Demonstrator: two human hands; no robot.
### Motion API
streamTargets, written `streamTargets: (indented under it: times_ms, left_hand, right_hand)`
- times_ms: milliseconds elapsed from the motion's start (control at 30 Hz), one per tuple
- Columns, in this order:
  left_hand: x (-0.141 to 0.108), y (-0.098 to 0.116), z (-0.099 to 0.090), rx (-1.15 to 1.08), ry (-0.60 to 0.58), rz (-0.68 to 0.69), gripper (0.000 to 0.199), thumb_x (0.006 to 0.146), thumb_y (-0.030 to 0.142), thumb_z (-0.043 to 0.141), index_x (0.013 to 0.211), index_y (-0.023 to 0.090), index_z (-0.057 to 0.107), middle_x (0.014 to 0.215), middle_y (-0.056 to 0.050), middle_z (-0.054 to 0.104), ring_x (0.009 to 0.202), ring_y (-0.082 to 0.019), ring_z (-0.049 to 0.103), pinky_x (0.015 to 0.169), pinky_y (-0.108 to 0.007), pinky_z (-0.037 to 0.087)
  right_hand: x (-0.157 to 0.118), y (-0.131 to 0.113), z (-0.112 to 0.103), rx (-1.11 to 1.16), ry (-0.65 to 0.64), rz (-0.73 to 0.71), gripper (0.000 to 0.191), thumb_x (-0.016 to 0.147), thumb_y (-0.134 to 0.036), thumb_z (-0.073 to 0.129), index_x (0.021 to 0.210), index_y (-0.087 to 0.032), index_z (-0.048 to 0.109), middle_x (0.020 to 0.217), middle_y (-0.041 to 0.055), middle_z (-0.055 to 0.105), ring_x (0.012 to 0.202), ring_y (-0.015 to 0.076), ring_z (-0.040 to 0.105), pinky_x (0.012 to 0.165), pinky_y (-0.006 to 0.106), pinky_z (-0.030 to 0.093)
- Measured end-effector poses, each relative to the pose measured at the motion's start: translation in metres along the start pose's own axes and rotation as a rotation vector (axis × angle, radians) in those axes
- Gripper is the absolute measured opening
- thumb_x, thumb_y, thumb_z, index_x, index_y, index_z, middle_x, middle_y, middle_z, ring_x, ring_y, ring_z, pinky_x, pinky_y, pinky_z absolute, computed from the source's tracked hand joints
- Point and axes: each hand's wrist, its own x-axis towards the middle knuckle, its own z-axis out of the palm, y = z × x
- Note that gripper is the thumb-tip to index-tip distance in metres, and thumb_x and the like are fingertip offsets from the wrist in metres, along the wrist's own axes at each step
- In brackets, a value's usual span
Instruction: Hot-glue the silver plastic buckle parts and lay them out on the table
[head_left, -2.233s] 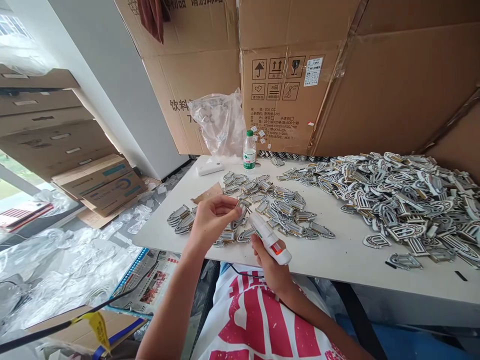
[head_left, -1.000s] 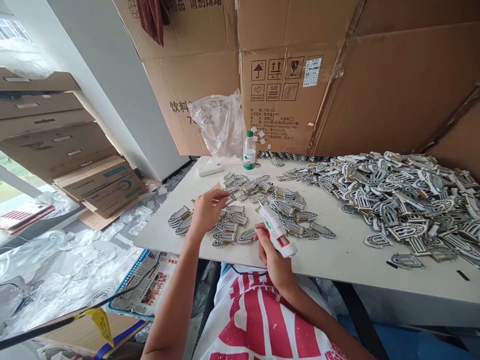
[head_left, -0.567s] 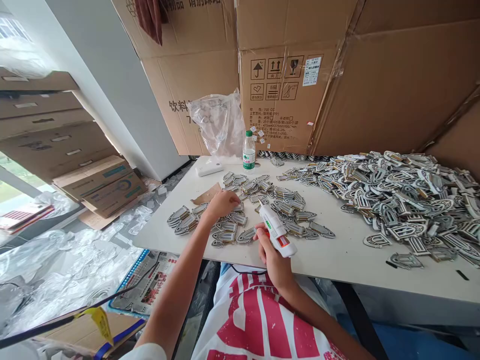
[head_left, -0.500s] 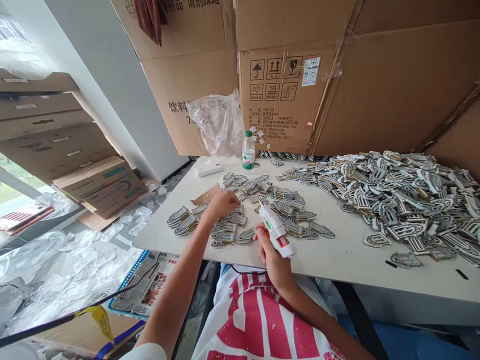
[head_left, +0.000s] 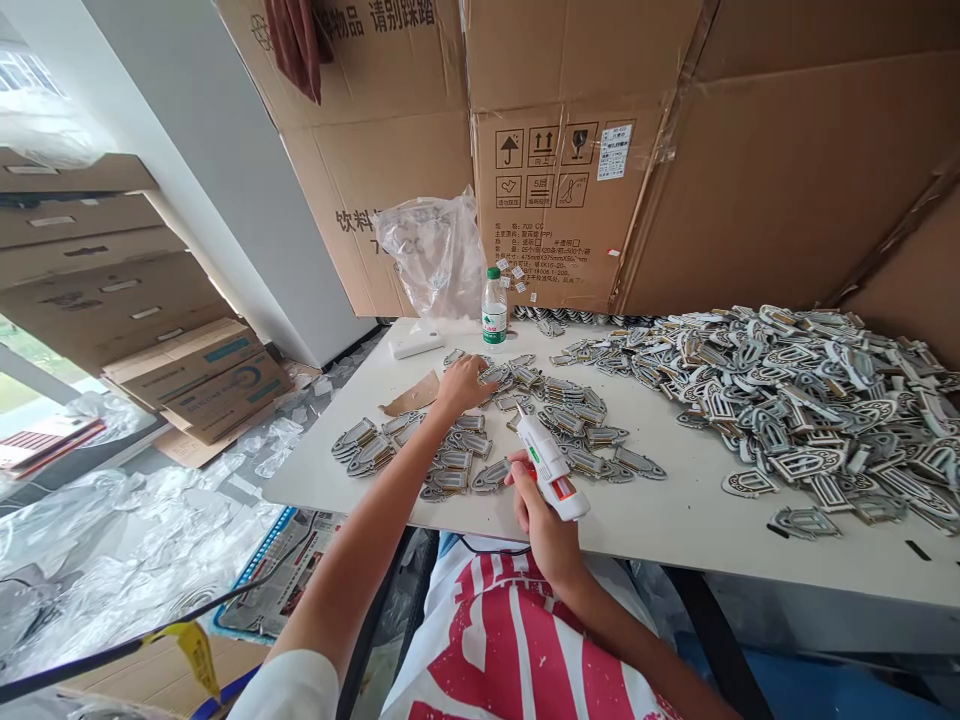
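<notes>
White plastic on that glue gun point(head_left: 551, 470), yeah? I see a green mark on its body and a bit of red-orange toward the back.

Yep, plus a skinny nozzle aimed up and away from the right hand point(head_left: 546, 525). That hand's wrapped around the thing, fingers curled in snug.

Cool, and what are the grey pieces point(head_left: 452, 460)?

Flat little frames, tapered at one end with long openings, some with brassy-brown edges. They're in loose overlapping clusters under and around the left hand, and on past the gun's nozzle.

So is the left hand grabbing one?

Honestly can't tell. It's palm down, fingers bent over the pieces, thumb a little apart, but the fingertips are hidden. Left hand's here point(head_left: 461, 385), btw, with a cardboard scrap point(head_left: 411, 395) just left of it and a green-capped bottle point(head_left: 494, 318) just beyond.

And the big heap point(head_left: 795, 390)?

Similar frames, well off to the right of both hands.
</notes>
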Motion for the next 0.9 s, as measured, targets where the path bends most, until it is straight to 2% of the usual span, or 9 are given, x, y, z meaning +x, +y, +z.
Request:
streamTargets:
  times_ms: [167, 233, 333, 400, 533, 600, 667, 767, 900]
  left_hand:
    - [0.007, -0.002, 0.003, -0.061, -0.005, -0.041, 0.028, 0.082, 0.025, 0.084, 0.109, 0.019, 0.082, 0.113, -0.012, 0.084, 0.108, -0.031, 0.074, 0.095, -0.039, 0.055]
    - [0.004, -0.003, 0.001, -0.1, 0.006, -0.058, 0.023, 0.081, 0.024, 0.084, 0.103, 0.018, 0.083, 0.106, -0.012, 0.085, 0.102, -0.031, 0.075, 0.092, -0.039, 0.055]
    - [-0.007, -0.003, -0.01, -0.183, 0.019, -0.065, 0.012, 0.083, 0.029, 0.082, 0.089, 0.019, 0.082, 0.092, -0.009, 0.084, 0.092, -0.029, 0.075, 0.087, -0.039, 0.056]
    - [-0.021, -0.002, -0.019, -0.259, 0.029, -0.062, 0.015, 0.086, 0.034, 0.079, 0.088, 0.019, 0.081, 0.088, -0.006, 0.083, 0.087, -0.027, 0.075, 0.084, -0.037, 0.057]
    - [-0.062, 0.007, -0.039, -0.427, 0.034, -0.053, 0.033, 0.093, 0.049, 0.073, 0.102, 0.019, 0.081, 0.089, -0.005, 0.083, 0.083, -0.023, 0.076, 0.074, -0.033, 0.059]
    - [-0.085, 0.017, -0.049, -0.628, 0.053, -0.061, 0.036, 0.091, 0.052, 0.078, 0.104, 0.019, 0.081, 0.093, -0.006, 0.083, 0.084, -0.022, 0.077, 0.074, -0.032, 0.062]
    - [-0.105, 0.028, -0.059, -0.79, 0.038, -0.069, 0.033, 0.087, 0.051, 0.083, 0.097, 0.019, 0.08, 0.091, -0.006, 0.082, 0.082, -0.021, 0.076, 0.072, -0.03, 0.062]
    - [-0.128, 0.042, -0.07, -0.834, 0.014, -0.063, 0.029, 0.085, 0.047, 0.086, 0.092, 0.02, 0.079, 0.088, -0.004, 0.079, 0.079, -0.02, 0.075, 0.068, -0.029, 0.06]
    - [-0.143, 0.055, -0.078, -0.849, 0.007, -0.055, 0.027, 0.085, 0.046, 0.085, 0.09, 0.021, 0.078, 0.088, -0.004, 0.078, 0.08, -0.021, 0.074, 0.068, -0.03, 0.063]
  right_hand:
    - [-0.002, 0.003, 0.003, 0.025, 0.004, 0.002, 0.056, 0.086, -0.078, 0.079, 0.094, -0.024, 0.068, 0.062, -0.0058, 0.052, 0.052, 0.0137, 0.035, 0.048, 0.029, 0.039]
    - [-0.002, 0.004, 0.003, 0.025, 0.002, -0.003, 0.056, 0.086, -0.078, 0.079, 0.093, -0.024, 0.068, 0.063, -0.0056, 0.053, 0.051, 0.0125, 0.033, 0.048, 0.029, 0.038]
    - [0.0, 0.006, 0.002, 0.011, -0.003, -0.004, 0.055, 0.087, -0.077, 0.079, 0.091, -0.024, 0.068, 0.057, -0.0084, 0.046, 0.049, 0.012, 0.028, 0.047, 0.029, 0.035]
    - [0.001, 0.008, 0.002, 0.004, -0.002, 0.001, 0.055, 0.087, -0.077, 0.079, 0.09, -0.023, 0.068, 0.056, -0.009, 0.044, 0.049, 0.0118, 0.028, 0.047, 0.028, 0.033]
    - [0.002, 0.016, 0.0, -0.019, -0.01, -0.001, 0.051, 0.091, -0.072, 0.078, 0.086, -0.023, 0.065, 0.059, -0.0079, 0.046, 0.049, 0.0114, 0.03, 0.046, 0.028, 0.028]
    - [0.0, 0.019, 0.0, -0.035, -0.023, -0.002, 0.051, 0.093, -0.071, 0.076, 0.08, -0.024, 0.062, 0.055, -0.0094, 0.04, 0.049, 0.0113, 0.028, 0.047, 0.027, 0.026]
    - [-0.001, 0.02, 0.001, -0.039, -0.031, 0.01, 0.053, 0.092, -0.071, 0.076, 0.075, -0.024, 0.058, 0.051, -0.0104, 0.035, 0.049, 0.0111, 0.026, 0.047, 0.027, 0.025]
    - [-0.004, 0.02, 0.003, -0.027, -0.04, 0.041, 0.058, 0.089, -0.075, 0.077, 0.071, -0.025, 0.054, 0.052, -0.0101, 0.035, 0.051, 0.011, 0.025, 0.047, 0.027, 0.024]
    - [-0.004, 0.022, 0.004, -0.024, -0.038, 0.071, 0.058, 0.084, -0.077, 0.08, 0.075, -0.024, 0.06, 0.056, -0.0092, 0.038, 0.052, 0.0119, 0.029, 0.048, 0.028, 0.027]
